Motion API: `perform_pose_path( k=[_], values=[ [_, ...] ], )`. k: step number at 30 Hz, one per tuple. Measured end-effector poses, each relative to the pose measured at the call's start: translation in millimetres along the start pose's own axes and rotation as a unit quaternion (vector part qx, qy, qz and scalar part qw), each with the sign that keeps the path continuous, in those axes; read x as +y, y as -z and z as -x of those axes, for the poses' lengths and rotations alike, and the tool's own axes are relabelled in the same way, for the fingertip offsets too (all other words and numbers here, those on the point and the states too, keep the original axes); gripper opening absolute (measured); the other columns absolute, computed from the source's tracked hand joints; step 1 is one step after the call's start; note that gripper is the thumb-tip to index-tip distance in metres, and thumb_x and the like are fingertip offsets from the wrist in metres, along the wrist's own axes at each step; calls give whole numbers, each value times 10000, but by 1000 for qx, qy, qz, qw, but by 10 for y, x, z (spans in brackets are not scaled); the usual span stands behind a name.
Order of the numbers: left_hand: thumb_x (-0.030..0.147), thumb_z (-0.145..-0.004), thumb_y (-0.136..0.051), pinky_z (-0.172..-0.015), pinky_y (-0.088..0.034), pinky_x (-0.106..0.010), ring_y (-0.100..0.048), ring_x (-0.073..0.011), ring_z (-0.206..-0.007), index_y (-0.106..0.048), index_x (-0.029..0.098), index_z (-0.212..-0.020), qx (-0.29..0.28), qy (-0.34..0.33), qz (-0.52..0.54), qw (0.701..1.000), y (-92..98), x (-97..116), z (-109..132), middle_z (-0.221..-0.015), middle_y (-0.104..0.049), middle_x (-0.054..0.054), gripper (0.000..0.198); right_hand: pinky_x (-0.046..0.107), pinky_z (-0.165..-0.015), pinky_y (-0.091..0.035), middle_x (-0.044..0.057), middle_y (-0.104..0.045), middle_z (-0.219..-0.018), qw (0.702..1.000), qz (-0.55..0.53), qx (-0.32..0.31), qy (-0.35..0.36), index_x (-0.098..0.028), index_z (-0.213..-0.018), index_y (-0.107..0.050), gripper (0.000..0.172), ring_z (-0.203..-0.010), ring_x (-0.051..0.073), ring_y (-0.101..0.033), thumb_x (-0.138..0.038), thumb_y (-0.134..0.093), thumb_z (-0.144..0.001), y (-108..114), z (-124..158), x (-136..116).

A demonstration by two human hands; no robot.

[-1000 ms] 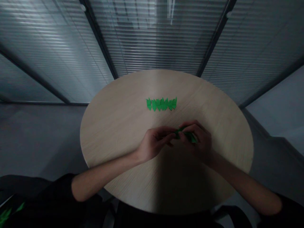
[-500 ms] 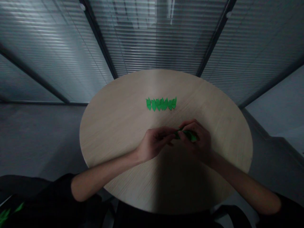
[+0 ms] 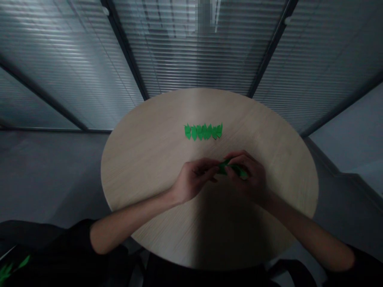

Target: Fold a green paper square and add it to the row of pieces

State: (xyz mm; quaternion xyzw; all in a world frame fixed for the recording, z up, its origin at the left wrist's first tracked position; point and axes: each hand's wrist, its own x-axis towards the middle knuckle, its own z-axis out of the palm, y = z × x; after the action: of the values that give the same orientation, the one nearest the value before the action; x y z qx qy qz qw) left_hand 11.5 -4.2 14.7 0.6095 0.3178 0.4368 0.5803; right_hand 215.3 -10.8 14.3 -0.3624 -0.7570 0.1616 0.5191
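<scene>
Two dark sleeves [image 3: 72, 239] at the lower corners, both cut off by the edges of the view, with bare forearms [image 3: 134, 217] angled inward over the worktop [image 3: 140, 159]. At lower left, bright green shapes [image 3: 24, 261] on a near-black ground, cropped at the margin; nature impossible to tell. Along the bottom, dark forms [image 3: 203, 278] merged in gloom, clothing and seat not separable.

Further in, left hand [image 3: 191, 181] with thumb and forefinger pinching one end of a green piece [image 3: 222, 168]; other fingers partly hidden behind. Right hand [image 3: 253, 173] opposite, shaded, thumb and fingertips closed about the same green piece. Location of piece: between the two hands, right of the worktop's centre; outline largely covered by fingers, contact with the worktop not discernible. More green inside the right hand; one piece or several, impossible to tell.

Beyond the hands, a row of green pointed pieces [image 3: 204, 131], side by side and partly overlapping; exact count uncertain. Worktop round, pale, wood-grained, with a broad shadow [image 3: 230, 227] on the near side.

Around it, grey floor [image 3: 44, 171]; at right, pale wall [image 3: 356, 131]. Farthest, dark-framed glazing with horizontal blinds [image 3: 194, 67], dim shapes behind them unclear, one patch [image 3: 204, 16] blocked into coarse squares.
</scene>
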Motion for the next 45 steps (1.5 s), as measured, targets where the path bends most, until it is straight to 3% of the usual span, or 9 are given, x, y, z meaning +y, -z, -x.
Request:
perform_pose_path(
  k=[5,17,24,30,40,45],
  values=[
    [294,-927,-698,-685,-669,-262,-771,-185,-808,-770,100,-1127,5,10,-10,1000,-5,14,7,-1010,-809,-127,288,323,-790,-588,48,-698,-1037,1000,-2,14,-10,-227,-927,-631,76,-908,167,-691,-174,-685,-918,-7,-2,-9],
    [302,-923,-712,-691,-665,-275,-751,-174,-788,-780,114,-1084,3,17,-11,1000,-11,-21,24,-962,-797,-110,257,239,-641,-587,25,-645,-978,998,-47,16,-47,-226,-891,-609,98,-812,127,-656,-184,-690,-927,-40,0,-37],
    [294,-841,-803,-616,-617,-222,-716,-134,-687,-764,103,-999,27,21,22,999,-43,-7,-1,-881,-791,-94,251,268,-650,-565,27,-647,-951,1000,-13,17,6,-226,-889,-598,116,-775,130,-641,-165,-693,-913,-43,-4,-39],
    [339,-857,-790,-578,-599,-224,-701,-131,-644,-742,102,-945,37,32,4,999,-43,-10,-1,-842,-779,-93,257,299,-672,-570,36,-667,-948,1000,3,15,21,-231,-899,-600,104,-789,150,-660,-171,-682,-923,-32,-7,-54],
    [305,-855,-772,-598,-612,-222,-696,-127,-672,-727,113,-897,35,18,15,999,-51,-8,10,-824,-748,-67,201,278,-650,-585,25,-659,-970,998,-48,15,-44,-232,-890,-598,111,-785,140,-658,-211,-698,-934,-60,27,-46],
    [272,-834,-783,-596,-604,-204,-694,-116,-663,-740,110,-923,41,10,35,998,-57,0,10,-828,-755,-68,190,280,-695,-615,30,-642,-1047,994,-73,17,-81,-255,-1035,-588,150,-884,155,-670,-229,-696,-933,-78,52,-41]
  ],
)
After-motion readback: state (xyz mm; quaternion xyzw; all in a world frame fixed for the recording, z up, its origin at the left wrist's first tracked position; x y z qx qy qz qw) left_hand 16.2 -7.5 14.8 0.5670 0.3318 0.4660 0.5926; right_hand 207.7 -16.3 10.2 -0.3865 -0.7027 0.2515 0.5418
